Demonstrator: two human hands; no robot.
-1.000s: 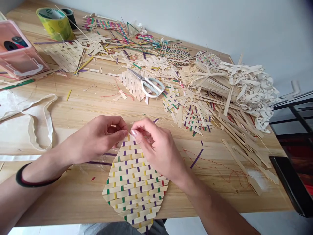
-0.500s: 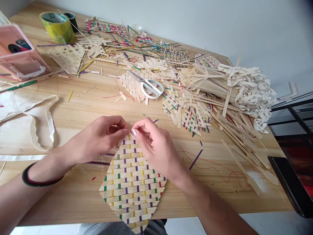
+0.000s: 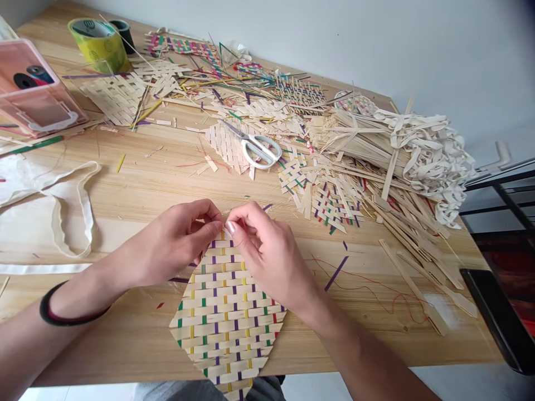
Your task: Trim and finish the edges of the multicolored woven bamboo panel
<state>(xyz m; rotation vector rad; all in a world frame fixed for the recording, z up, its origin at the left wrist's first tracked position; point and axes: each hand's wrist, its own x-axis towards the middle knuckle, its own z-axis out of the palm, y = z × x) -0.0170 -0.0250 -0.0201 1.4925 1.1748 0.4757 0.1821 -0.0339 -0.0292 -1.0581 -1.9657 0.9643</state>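
Observation:
A leaf-shaped woven mat [image 3: 225, 317] of pale strips with purple, green, yellow and red ones lies at the table's near edge, its lower tip hanging over. My left hand [image 3: 175, 245] and my right hand [image 3: 267, 253] meet at its far tip. Both hands pinch that tip between thumb and fingers. A black and red band circles my left wrist.
White-handled scissors [image 3: 257, 147] lie on woven scraps mid-table. A big bundle of pale strips [image 3: 401, 150] fills the right. Yellow tape roll [image 3: 98, 44] and pink box [image 3: 31, 92] stand far left. White cloth strap [image 3: 62, 206] lies left, a dark phone [image 3: 499, 317] at the right edge.
Both hands stay pinched on the mat's far tip. The mat has shifted slightly on the table; the view has moved a little.

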